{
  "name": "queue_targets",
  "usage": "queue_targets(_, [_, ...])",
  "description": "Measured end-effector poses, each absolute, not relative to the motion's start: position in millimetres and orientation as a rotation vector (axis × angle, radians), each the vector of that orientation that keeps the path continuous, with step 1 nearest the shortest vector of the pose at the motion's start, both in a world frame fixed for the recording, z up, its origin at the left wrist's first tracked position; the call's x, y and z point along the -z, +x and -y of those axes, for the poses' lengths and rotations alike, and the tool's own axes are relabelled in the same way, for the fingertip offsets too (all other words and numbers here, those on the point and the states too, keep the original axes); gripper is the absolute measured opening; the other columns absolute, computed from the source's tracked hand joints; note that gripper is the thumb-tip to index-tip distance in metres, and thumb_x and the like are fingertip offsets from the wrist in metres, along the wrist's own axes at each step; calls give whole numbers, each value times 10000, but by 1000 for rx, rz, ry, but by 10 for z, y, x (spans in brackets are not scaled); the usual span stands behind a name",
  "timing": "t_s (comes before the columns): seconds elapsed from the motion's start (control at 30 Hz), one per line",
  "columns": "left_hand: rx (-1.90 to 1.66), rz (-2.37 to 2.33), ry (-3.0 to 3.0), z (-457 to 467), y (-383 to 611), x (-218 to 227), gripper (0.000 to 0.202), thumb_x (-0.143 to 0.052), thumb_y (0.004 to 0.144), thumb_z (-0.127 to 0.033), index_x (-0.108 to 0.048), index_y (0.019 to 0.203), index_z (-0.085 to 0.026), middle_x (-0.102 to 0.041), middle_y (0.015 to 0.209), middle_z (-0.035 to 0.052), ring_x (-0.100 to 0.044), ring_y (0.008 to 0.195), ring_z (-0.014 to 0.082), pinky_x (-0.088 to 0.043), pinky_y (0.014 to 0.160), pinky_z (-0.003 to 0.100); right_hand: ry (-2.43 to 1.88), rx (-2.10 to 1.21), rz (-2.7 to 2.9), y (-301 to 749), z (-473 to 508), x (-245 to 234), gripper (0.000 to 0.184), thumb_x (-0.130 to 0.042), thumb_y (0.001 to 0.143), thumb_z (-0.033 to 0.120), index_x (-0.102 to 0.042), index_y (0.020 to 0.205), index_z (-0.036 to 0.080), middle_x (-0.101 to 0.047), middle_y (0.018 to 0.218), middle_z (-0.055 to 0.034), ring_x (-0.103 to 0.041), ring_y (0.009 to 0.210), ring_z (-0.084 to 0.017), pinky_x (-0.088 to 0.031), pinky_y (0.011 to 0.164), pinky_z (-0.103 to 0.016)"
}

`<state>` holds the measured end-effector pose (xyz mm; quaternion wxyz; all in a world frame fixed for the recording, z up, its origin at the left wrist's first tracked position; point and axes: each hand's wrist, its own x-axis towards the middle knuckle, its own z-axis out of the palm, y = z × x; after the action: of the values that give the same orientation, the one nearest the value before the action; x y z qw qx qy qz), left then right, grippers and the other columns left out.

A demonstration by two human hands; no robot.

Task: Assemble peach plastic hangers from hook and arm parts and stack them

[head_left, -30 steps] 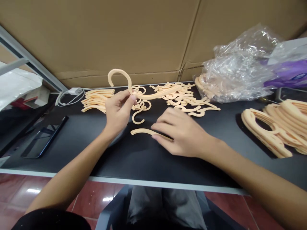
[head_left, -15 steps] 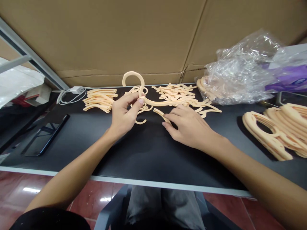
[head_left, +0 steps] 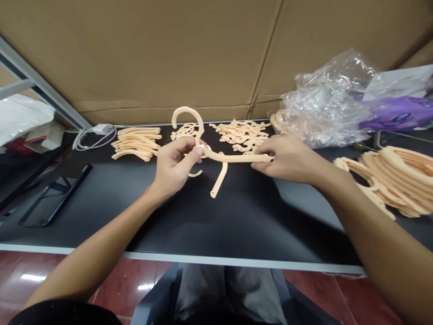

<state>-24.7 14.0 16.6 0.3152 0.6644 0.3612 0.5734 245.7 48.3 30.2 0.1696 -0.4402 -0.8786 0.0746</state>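
Observation:
My left hand (head_left: 174, 164) pinches a peach plastic hook piece (head_left: 192, 122) just below its curved top, holding it above the black table (head_left: 135, 203). The piece's long arm runs to the right, where my right hand (head_left: 287, 158) grips its far end together with a curved strip (head_left: 219, 178) that hangs down under the arm. Loose small hooks (head_left: 184, 132) lie behind my left hand.
A stack of curved strips (head_left: 135, 142) lies at the back left, a heap of hook pieces (head_left: 241, 133) at the back centre. Finished hangers (head_left: 392, 176) are piled at the right, below a clear plastic bag (head_left: 324, 113). A phone (head_left: 54, 194) and a white charger (head_left: 98, 131) lie at the left.
My right hand picked the curved strip up from the table and moved up and right to the end of the hook piece's arm. My left hand kept its hold.

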Motion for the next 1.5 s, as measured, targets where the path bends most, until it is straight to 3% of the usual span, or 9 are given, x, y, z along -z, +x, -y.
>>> queue_targets(0.1, [-1536,-988,1746,-141,-250,-166,152,-731,844,-321,-743,875,-173,-691,788,21,-616,638,115,-518,627,243,-1085,-478,2516,2338,-412,-254,35,-684,733,230,-707,734,205,-655,699,-4,-596,675,-172,-412,647,-296])
queue_targets(0.37, [-1654,-1096,1763,-212,-312,-197,141,-710,836,-328,-743,870,-196,-709,794,22,-640,634,153,-546,607,293,-814,-726,2477,2104,-262,-111,359,-718,846,350,-757,1176,212,-690,857,-29,-626,787,-175,-482,788,-330])
queue_targets(0.53, [-1760,-1099,1782,-259,-343,-196,114,-712,840,-308,-739,873,-202,-695,759,11,-630,615,142,-544,600,289,-791,-428,2560,2001,-200,-8,346,-580,970,383,-751,1189,178,-707,1114,-123,-599,1051,-261,-461,958,-425])
queue_targets(0.63, [-1690,-1114,1793,-243,-329,-177,140,-710,847,-331,-741,894,-203,-713,804,20,-647,648,152,-557,621,295,-946,-146,2578,1985,-217,23,438,-470,1015,361,-646,1345,133,-646,1321,-174,-557,1179,-318,-413,1034,-496])
queue_targets(0.7, [-1671,-1111,1780,-222,-312,-166,148,-715,842,-337,-745,893,-201,-722,832,24,-649,661,152,-560,626,290,-1060,-13,2565,2032,-275,-2,424,-430,1020,321,-662,1298,100,-649,1312,-194,-558,1177,-333,-409,1021,-498])
queue_targets(0.83, [-1622,-1074,1773,-171,-283,-165,156,-725,844,-342,-747,903,-199,-715,836,20,-644,678,146,-557,647,281,-1321,160,2458,2256,-440,-170,315,-478,939,231,-767,862,131,-720,930,-174,-606,995,-336,-440,869,-462])
queue_targets(0.97, [-1470,-976,1791,-98,-241,-198,165,-740,847,-341,-742,894,-183,-704,791,19,-638,651,130,-534,620,255,-1381,-123,2460,2486,-532,-343,143,-616,769,184,-747,711,198,-740,799,-69,-636,826,-250,-448,792,-378])
queue_targets(1.27, [-1150,-950,1932,11,-157,-183,164,-694,884,-316,-723,839,-160,-696,729,45,-632,647,143,-515,614,258,-1475,-204,2596,2700,-635,-230,46,-739,704,266,-750,662,251,-718,712,-31,-585,686,-211,-390,681,-368])
queue_targets(1.5, [-1203,-962,1857,-38,-160,-156,129,-703,876,-297,-724,877,-170,-718,788,38,-653,685,136,-538,657,249,-1254,-234,2446,2593,-602,-314,204,-578,871,257,-701,711,226,-698,773,-54,-594,763,-225,-412,740,-377])
